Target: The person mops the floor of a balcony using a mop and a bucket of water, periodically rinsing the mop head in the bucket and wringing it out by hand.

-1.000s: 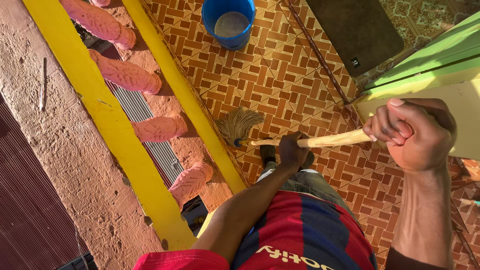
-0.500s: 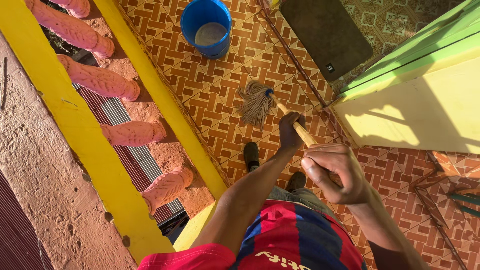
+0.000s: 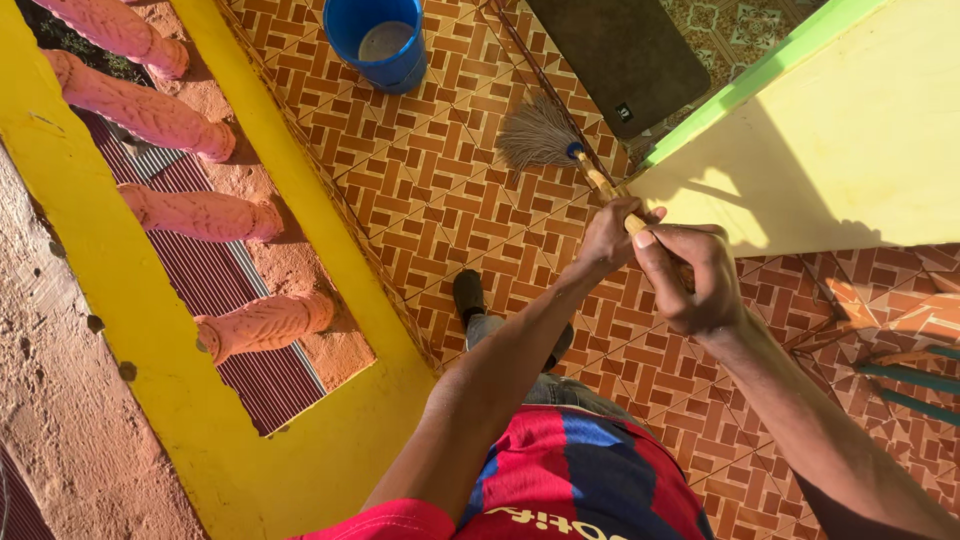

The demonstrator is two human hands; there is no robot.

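Note:
I hold a string mop with a wooden handle (image 3: 603, 187) in both hands. My left hand (image 3: 607, 236) grips the handle lower down; my right hand (image 3: 688, 275) grips it just above, close beside the left. The mop's tan string head (image 3: 535, 133) lies on the patterned brown floor tiles (image 3: 440, 190), near the dark doormat (image 3: 620, 55) and the yellow wall's corner. A blue bucket (image 3: 381, 40) with murky water stands on the tiles farther ahead.
A yellow-framed balustrade (image 3: 300, 215) with pink balusters (image 3: 262, 323) runs along the left. A yellow wall with a green edge (image 3: 840, 130) closes the right. My dark shoe (image 3: 467, 295) is planted on the tiles below my hands. Green-handled tools (image 3: 915, 370) lie at far right.
The mop head has swept from beside the balustrade across the tiles to the right, toward the doormat. My right hand has come down next to my left on the handle.

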